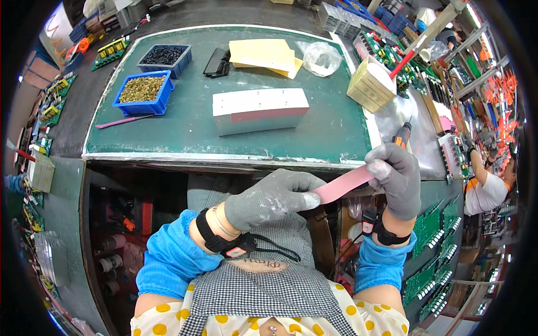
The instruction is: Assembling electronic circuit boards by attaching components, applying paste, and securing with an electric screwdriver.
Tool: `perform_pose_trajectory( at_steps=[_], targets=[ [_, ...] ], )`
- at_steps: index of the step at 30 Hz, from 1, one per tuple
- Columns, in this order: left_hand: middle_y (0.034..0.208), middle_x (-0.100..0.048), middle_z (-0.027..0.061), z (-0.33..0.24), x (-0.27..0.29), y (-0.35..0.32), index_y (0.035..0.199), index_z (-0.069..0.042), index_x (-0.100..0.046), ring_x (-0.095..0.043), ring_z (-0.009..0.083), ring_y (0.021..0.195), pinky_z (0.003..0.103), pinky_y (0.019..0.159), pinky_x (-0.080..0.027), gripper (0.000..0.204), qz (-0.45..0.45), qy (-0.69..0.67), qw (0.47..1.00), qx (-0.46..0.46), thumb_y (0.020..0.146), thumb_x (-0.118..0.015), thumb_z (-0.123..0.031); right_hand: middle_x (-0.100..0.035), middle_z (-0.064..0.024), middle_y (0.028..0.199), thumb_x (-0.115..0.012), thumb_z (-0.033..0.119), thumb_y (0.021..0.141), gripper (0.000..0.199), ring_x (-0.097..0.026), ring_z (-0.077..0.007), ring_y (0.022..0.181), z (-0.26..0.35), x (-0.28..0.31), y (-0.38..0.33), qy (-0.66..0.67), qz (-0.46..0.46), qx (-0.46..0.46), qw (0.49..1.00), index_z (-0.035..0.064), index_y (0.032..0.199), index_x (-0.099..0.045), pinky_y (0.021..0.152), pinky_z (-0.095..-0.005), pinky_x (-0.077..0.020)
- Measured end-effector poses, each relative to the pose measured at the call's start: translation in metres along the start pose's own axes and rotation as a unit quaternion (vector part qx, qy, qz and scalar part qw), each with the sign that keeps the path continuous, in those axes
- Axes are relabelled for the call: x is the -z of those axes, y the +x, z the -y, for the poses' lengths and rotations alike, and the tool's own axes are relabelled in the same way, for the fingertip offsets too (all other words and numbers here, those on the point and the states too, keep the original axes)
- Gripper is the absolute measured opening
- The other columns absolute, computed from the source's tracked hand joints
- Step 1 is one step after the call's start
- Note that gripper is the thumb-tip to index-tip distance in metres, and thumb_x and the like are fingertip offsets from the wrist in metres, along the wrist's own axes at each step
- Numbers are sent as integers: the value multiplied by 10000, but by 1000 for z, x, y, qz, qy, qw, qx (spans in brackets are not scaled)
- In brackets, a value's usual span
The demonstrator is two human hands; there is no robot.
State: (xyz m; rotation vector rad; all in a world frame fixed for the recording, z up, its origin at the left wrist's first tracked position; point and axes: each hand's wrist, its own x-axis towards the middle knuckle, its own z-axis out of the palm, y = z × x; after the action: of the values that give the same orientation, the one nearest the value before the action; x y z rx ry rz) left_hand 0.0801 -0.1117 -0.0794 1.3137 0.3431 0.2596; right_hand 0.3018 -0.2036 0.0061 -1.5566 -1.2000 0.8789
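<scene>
A pink strip is stretched between my two gloved hands, over the front edge of the bench. My left hand pinches its left end between thumb and fingers. Its right end is gripped by my right hand, thumb against bent fingers. Beyond them on the green mat lies a long metal housing, white on top and grey on its front, with a pink band along part of its front. Behind my right hand is an orange and black screwdriver, its tip pointing away from me.
On the left stand a blue bin of brass-coloured small parts and a bin of black parts, with a pink stick nearby. Yellow sheets, a tape roll and a box with white paste sit farther back. Green circuit boards line the right.
</scene>
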Motion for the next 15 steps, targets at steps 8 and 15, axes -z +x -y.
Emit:
perform_pose_trajectory(
  at_steps=[8, 15],
  targets=[
    [852, -625, 16, 4, -3, 7, 1109, -1, -672, -522, 88, 791, 267, 744, -468, 383, -27, 42, 999, 18, 933, -637, -340, -596, -2, 715, -675, 87, 832, 94, -518, -52, 581, -4, -5, -3, -10, 16, 0, 1000, 0, 862, -654, 535, -208, -404],
    [899, -646, 14, 11, -3, 3, 1156, -6, -669, -526, 82, 816, 260, 762, -469, 342, -22, 13, 999, -31, 929, -637, -260, -597, 4, 716, -669, 97, 837, 100, -525, -51, 585, -6, -2, -2, -22, 10, -9, 1000, 1, 863, -655, 536, -201, -410]
  ],
)
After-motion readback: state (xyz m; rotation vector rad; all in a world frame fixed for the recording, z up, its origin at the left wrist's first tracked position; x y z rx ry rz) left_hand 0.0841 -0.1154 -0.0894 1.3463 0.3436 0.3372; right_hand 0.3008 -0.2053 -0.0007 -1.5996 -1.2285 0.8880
